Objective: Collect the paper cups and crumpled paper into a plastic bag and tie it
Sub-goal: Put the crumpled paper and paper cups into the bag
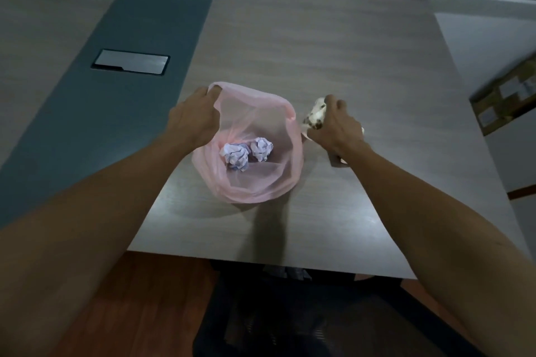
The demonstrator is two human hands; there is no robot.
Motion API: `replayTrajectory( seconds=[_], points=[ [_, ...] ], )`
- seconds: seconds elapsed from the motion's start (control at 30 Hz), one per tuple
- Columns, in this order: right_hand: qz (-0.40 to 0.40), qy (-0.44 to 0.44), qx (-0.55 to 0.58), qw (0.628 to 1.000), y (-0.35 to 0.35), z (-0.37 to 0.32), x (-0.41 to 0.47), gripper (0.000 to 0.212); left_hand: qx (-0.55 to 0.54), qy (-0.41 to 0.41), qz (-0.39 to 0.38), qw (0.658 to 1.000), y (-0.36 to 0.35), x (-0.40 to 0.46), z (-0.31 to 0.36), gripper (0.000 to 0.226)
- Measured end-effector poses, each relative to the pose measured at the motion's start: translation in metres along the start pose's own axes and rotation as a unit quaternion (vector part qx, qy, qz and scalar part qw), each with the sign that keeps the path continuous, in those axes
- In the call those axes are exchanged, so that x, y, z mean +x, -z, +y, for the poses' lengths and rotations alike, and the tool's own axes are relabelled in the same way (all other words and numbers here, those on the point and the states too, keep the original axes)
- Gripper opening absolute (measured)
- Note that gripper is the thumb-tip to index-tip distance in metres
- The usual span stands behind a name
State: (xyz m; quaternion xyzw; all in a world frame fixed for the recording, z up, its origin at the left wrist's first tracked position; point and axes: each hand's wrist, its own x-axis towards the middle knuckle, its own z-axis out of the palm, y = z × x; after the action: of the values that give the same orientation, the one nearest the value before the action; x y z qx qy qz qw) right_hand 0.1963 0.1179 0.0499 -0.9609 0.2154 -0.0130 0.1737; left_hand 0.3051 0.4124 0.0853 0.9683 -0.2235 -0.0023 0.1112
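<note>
A pink plastic bag (261, 182) stands open on the wooden table (333, 61). Two crumpled paper balls (236, 155) lie at its bottom. My left hand (193, 120) pinches the bag's far left rim and holds it up. My right hand (333, 127) grips a cream paper cup with brown spots (314, 114), tilted on its side just right of the bag's rim. Part of the cup is hidden under my fingers.
A metal cable hatch (132, 62) sits in the table's dark grey strip at the left. The table's near edge runs below my forearms, with a dark chair (275, 313) under it. A cardboard box (507, 93) stands off the table at the right.
</note>
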Motion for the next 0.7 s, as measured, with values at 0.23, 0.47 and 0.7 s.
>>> replayTrajectory(
  seconds=[0.23, 0.47, 0.7],
  points=[
    [0.048, 0.086, 0.247, 0.964, -0.036, -0.054, -0.04, 0.046, -0.018, 0.022, -0.018, 0.999, 0.008, 0.002, 0.007, 0.051],
    [-0.052, -0.031, 0.219, 0.974, -0.076, -0.103, -0.023, 0.064, -0.02, 0.016, -0.021, 0.999, 0.007, -0.001, 0.013, 0.055],
    [0.042, -0.055, 0.035, 0.997, -0.039, -0.019, -0.008, 0.043, -0.004, 0.01, -0.063, 0.998, 0.003, -0.002, 0.0, 0.072]
  ],
)
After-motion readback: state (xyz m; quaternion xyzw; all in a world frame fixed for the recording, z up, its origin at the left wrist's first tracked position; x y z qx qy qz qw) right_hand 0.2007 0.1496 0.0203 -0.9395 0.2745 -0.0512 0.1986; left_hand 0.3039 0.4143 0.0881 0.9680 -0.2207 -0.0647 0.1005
